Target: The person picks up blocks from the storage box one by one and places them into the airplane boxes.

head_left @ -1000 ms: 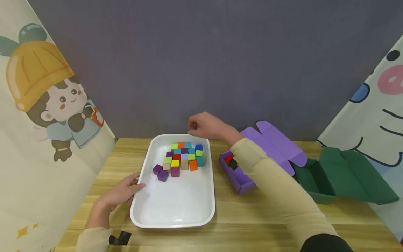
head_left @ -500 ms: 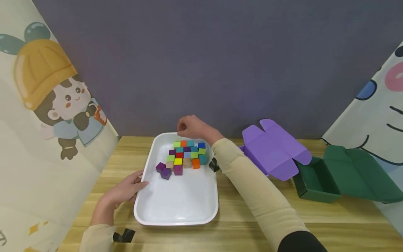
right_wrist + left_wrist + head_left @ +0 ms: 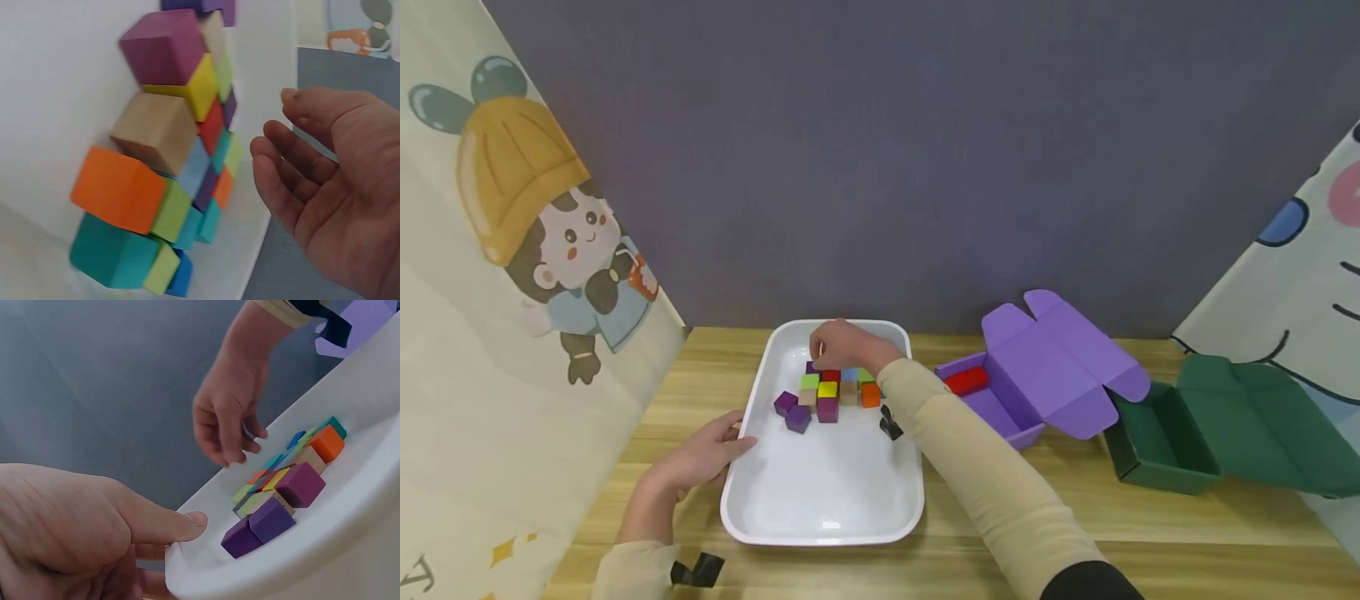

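A white rectangular tray (image 3: 820, 504) lies on the table with several colored cubes grouped toward its far half. My left hand (image 3: 700, 457) grips the tray's left side, thumb over the rim (image 3: 187, 550) and fingers below the outer edge. Over the back of the cubes hovers my right hand (image 3: 844, 345), hiding the rear ones in the head view. Its fingers are loosely bent, with nothing between them in the right wrist view. Two purple cubes (image 3: 272, 520) sit at the group's left, beside a magenta cube (image 3: 827, 409). An orange cube (image 3: 119, 190) and a teal cube (image 3: 112, 253) lie at the other end.
Right of the tray stands an open purple box (image 3: 1027, 438) with red blocks (image 3: 966, 381) inside, its lid folded back. Farther right is an open green box (image 3: 1168, 477), lid spread outward. A grey wall (image 3: 925, 167) rises behind the table (image 3: 985, 508).
My right hand has moved left along the tray's back rim, then down toward me over the rear cubes. The purple box's inside shows more fully. My left hand keeps its hold on the tray.
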Motion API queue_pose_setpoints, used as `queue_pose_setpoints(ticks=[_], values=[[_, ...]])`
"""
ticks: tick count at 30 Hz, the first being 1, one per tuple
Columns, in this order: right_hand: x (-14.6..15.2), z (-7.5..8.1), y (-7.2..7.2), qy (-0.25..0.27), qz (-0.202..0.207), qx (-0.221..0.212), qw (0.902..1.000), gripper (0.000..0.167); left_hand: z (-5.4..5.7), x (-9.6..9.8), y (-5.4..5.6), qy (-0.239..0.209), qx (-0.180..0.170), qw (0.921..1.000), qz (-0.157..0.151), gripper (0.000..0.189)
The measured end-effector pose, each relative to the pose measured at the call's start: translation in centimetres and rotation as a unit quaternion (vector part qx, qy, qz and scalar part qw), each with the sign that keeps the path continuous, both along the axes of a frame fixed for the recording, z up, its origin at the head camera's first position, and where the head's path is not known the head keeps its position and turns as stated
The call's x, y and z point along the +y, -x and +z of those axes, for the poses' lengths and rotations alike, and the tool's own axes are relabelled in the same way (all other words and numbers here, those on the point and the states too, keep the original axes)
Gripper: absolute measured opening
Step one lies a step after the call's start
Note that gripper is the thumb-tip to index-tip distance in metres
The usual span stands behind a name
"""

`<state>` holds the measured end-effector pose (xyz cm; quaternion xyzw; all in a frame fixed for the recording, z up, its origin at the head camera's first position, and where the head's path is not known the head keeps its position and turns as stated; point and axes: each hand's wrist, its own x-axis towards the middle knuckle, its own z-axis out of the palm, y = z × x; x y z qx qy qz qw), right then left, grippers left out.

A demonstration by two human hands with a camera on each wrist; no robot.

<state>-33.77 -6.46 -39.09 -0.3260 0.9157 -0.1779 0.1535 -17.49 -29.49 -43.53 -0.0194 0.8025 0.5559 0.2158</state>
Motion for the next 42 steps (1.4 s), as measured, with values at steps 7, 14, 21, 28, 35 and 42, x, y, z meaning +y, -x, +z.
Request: queue_pose_setpoints(ticks=[7, 14, 21, 28, 35, 42], values=[[-0.1, -2.2, 0.5, -0.035, -0.007, 0.019, 0.9992, 0.011, 0.0, -0.1, 0.1, -0.008, 0.003, 1.0, -0.001, 0.052], [0.2, -3.4, 0.2, -0.053, -0.038, 0.006, 0.9978, 0.024, -0.1, 0.1, 0.4, 0.01, 0.004, 0.9999, -0.003, 0.053], [-0.2, -3.1, -0.5, -0.1, -0.012, 0.044, 0.9939, 0.027, 0.0, 0.1, 0.3, 0.011, 0.008, 0.9999, -0.011, 0.056], [-0.3, -3.3, -0.9, -0.109, -0.013, 0.057, 0.9923, 0.02, 0.0, 0.2, 0.4, -0.002, 0.007, 0.9999, -0.011, 0.054], [0.8, -3.9, -0.8, -0.09, -0.018, 0.052, 0.9945, 0.02, -0.2, 0.7, 0.8, -0.008, 0.011, 0.9995, -0.027, 0.052], [1.3, -1.5, -1.2, -0.039, -0.004, 0.04, 0.9984, 0.026, -0.5, -0.2, 0.6, -0.01, 0.017, 0.9993, -0.031, 0.055]])
